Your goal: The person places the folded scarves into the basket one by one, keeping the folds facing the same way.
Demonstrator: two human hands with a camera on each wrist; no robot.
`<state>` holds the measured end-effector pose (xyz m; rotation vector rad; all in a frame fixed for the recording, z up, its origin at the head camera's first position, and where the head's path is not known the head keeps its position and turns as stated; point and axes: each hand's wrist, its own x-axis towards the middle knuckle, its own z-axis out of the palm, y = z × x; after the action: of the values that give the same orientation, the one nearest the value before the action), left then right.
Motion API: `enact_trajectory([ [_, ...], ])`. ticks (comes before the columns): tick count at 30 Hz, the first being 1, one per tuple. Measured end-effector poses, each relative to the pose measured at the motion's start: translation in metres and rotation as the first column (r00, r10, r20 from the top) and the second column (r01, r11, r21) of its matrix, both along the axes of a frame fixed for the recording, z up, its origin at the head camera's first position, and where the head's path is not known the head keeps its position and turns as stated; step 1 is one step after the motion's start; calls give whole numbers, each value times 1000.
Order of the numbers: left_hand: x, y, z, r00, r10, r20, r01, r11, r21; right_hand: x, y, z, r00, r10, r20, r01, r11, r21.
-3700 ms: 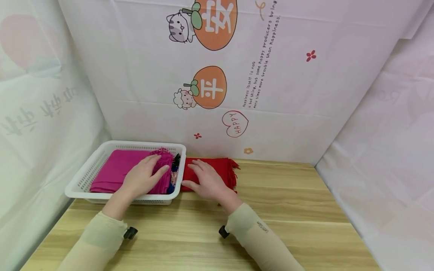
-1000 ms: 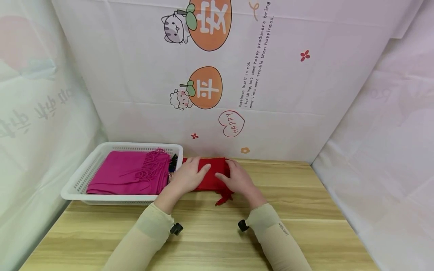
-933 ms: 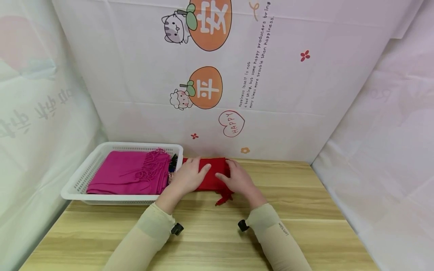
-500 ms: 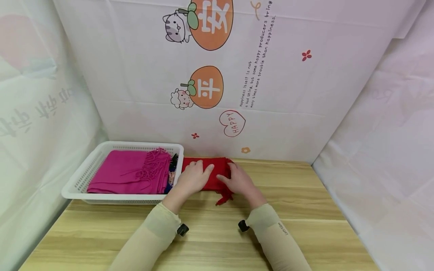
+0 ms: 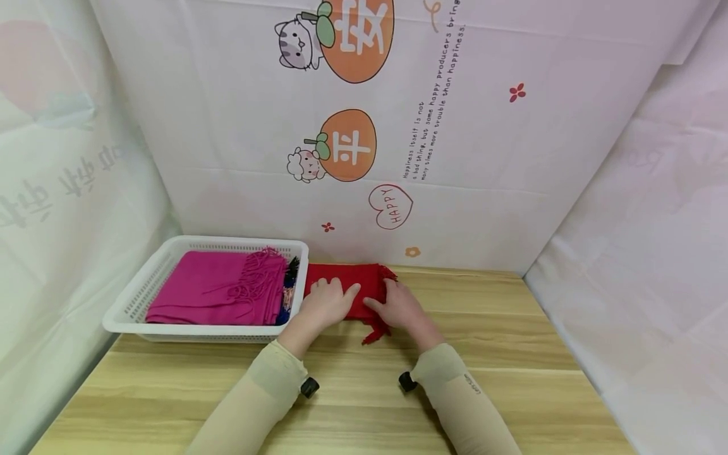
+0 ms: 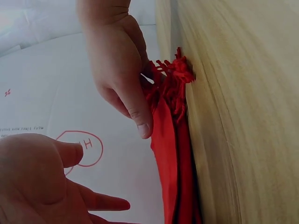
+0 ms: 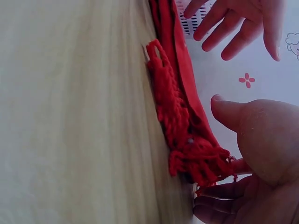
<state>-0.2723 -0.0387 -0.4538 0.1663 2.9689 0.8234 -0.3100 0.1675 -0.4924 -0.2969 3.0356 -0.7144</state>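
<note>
A folded red scarf (image 5: 348, 273) with a fringed right end lies on the table against the back wall. My left hand (image 5: 327, 304) hovers over its left part, fingers loosely spread and apart from the cloth in the left wrist view. At the fringed end is my right hand (image 5: 402, 308). In the right wrist view, its fingertips (image 7: 212, 207) touch the fringe (image 7: 201, 163) while the thumb stays off the scarf. To the left, a white plastic basket (image 5: 199, 329) holds a folded magenta scarf (image 5: 199, 284), whose fringe lies at the right.
Dark, blue and pale pink fringes (image 5: 289, 294) show at the basket's right inner side, under the magenta scarf. The basket's right wall stands close beside the red scarf. A printed white cloth wall (image 5: 472, 215) rises behind, with more white cloth at both sides.
My left hand has gone from the magenta scarf to above the red one, lately drawing slightly nearer me. My right hand has shifted right to the fringe, part of which now hangs forward.
</note>
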Motion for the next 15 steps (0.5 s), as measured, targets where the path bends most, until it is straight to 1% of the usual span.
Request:
enact_trajectory([
  [7,0,-1,-6,999,-3,49,4,1000,-25,1,-5,-4,1000,-2,-12,2,1000,2],
  [12,-1,0,-11,999,-20,46,21,1000,-23,0,-8,-9,999,-10,-35,10,1000,-7],
  [15,-1,1,-12,999,-23,47,25,999,-34,0,-9,-11,999,-16,-33,16,1000,-20],
])
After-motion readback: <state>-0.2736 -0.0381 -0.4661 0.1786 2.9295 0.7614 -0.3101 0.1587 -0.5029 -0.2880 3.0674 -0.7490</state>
